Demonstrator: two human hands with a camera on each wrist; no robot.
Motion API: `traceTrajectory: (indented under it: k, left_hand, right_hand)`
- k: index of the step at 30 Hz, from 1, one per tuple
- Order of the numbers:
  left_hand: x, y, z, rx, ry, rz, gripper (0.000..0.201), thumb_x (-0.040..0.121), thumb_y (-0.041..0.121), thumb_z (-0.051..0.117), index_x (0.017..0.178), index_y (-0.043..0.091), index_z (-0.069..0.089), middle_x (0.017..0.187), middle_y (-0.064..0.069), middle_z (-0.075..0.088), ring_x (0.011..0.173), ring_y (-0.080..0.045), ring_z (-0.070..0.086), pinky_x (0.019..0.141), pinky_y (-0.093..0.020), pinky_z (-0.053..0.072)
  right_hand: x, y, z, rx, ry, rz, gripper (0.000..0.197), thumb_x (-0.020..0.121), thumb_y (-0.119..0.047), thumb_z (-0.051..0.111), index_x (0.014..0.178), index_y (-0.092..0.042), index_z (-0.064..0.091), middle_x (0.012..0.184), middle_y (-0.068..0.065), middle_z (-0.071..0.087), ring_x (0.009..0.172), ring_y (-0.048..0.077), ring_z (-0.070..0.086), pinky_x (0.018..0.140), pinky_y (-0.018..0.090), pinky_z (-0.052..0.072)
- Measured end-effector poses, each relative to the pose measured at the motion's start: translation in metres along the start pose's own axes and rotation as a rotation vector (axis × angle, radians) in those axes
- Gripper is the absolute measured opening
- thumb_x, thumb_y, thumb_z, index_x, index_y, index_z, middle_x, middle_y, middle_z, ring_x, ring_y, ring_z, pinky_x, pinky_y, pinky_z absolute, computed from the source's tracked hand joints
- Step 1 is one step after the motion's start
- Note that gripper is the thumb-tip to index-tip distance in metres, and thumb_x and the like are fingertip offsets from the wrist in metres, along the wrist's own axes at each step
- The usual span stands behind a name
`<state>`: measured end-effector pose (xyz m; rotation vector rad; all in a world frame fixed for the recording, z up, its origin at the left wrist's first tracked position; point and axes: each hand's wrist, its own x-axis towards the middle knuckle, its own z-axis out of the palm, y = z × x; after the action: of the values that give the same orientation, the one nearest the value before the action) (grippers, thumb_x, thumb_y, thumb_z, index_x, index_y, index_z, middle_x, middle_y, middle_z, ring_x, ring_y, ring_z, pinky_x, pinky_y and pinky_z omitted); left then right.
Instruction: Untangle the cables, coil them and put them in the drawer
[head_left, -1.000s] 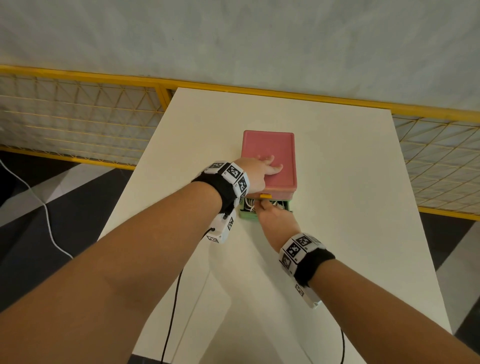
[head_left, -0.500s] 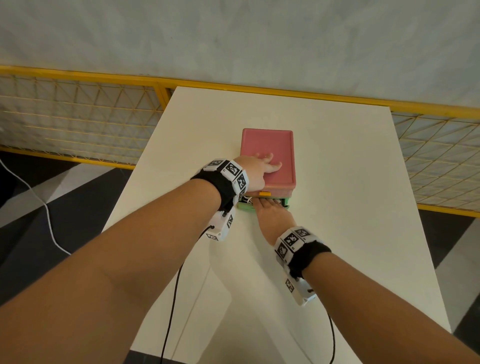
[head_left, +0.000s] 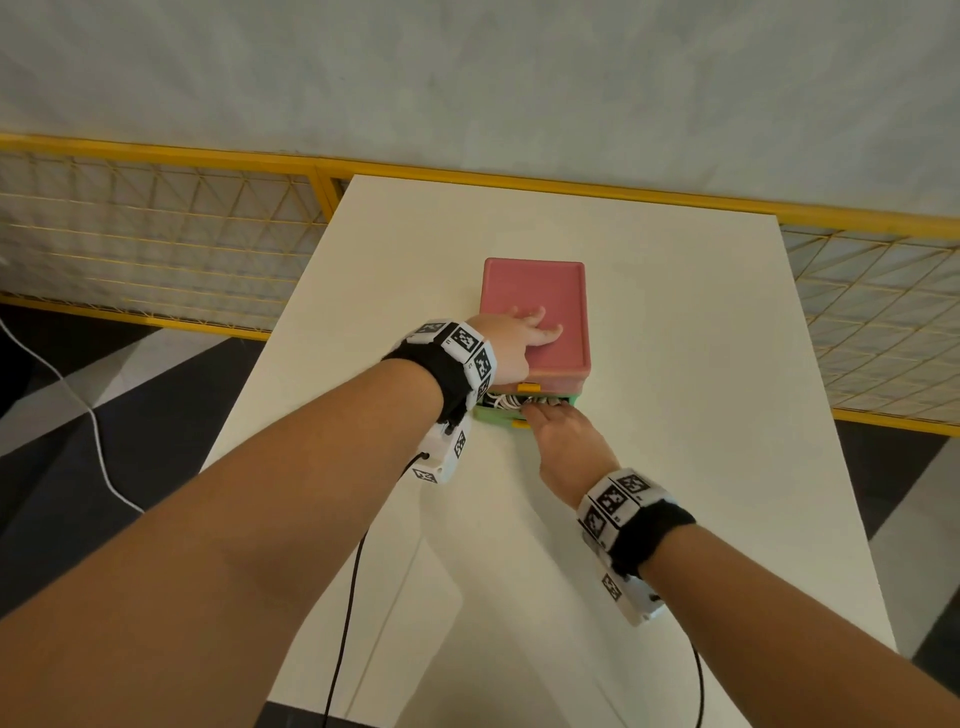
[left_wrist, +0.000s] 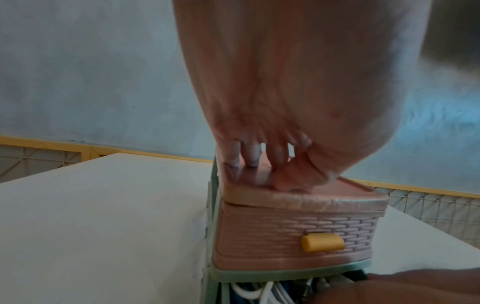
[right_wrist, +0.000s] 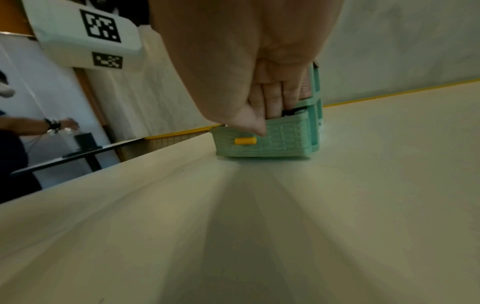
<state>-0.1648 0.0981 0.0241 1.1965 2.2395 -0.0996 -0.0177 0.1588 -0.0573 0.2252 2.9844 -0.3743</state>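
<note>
On table (head_left: 675, 364), right hand (head_left: 566, 441) fingers reach into cable-filled drawer (right_wrist: 272, 142).

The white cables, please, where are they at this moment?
In the head view, the white cables lie inside the open green woven-pattern plastic drawer, under the pink drawer, left of the right hand.

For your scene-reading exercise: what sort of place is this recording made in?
Probably a data-recording workspace: a bare white table fenced by yellow mesh barrier, marker-tagged wrist cameras, and a second person at another table behind.

White table (head_left: 675, 338), yellow mesh fence (head_left: 156, 244)
</note>
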Motion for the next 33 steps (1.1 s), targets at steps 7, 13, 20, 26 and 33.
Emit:
traceTrajectory:
  k: [7,13,20,26,33]
  left_hand:
    - [-0.002,0.002,-0.002,0.002,-0.014,-0.009,0.076,0.093,0.006,0.038,0.154,0.039,0.008,0.164,0.009,-0.005,0.152,-0.02,-0.002,0.121,-0.039,0.017]
    - [-0.001,0.001,-0.002,-0.015,-0.021,-0.009,0.079,0.092,0.005,0.04,0.154,0.041,0.008,0.164,0.01,-0.006,0.152,-0.019,-0.002,0.12,-0.04,0.02]
    - [0.0,-0.002,-0.001,-0.047,0.01,-0.001,0.077,0.092,0.005,0.041,0.154,0.041,0.012,0.164,0.011,-0.003,0.152,-0.018,0.0,0.12,-0.037,0.019]
    - [0.003,-0.003,0.002,-0.058,0.024,0.011,0.076,0.092,0.005,0.041,0.154,0.041,0.013,0.164,0.01,-0.002,0.152,-0.018,0.0,0.119,-0.037,0.017]
    - [0.002,-0.003,0.002,-0.163,0.051,0.028,0.076,0.091,0.0,0.04,0.153,0.04,0.019,0.164,0.012,0.001,0.151,-0.015,0.001,0.12,-0.033,0.014]
  right_hand:
    - [0.009,0.006,-0.009,-0.006,-0.051,-0.004,0.042,0.083,-0.006,0.048,0.124,-0.011,0.051,0.115,0.009,0.065,0.102,0.029,0.061,0.092,0.034,0.045]
    - [-0.002,0.034,0.011,0.512,0.375,0.478,0.085,0.063,-0.045,0.081,0.129,-0.009,0.041,0.124,0.009,0.046,0.114,0.027,0.046,0.099,0.04,0.042]
    - [0.037,0.024,0.032,0.584,0.289,0.614,0.114,0.041,-0.061,0.084,0.132,-0.013,0.034,0.129,0.006,0.039,0.122,0.026,0.039,0.106,0.043,0.031]
    - [0.043,0.023,0.025,0.586,0.361,0.663,0.1,0.043,-0.057,0.086,0.119,-0.008,0.043,0.121,0.008,0.046,0.113,0.029,0.047,0.097,0.043,0.036]
    - [0.036,0.026,0.017,0.557,0.251,0.616,0.094,0.053,-0.057,0.082,0.122,-0.009,0.04,0.121,0.007,0.046,0.113,0.028,0.048,0.098,0.042,0.034]
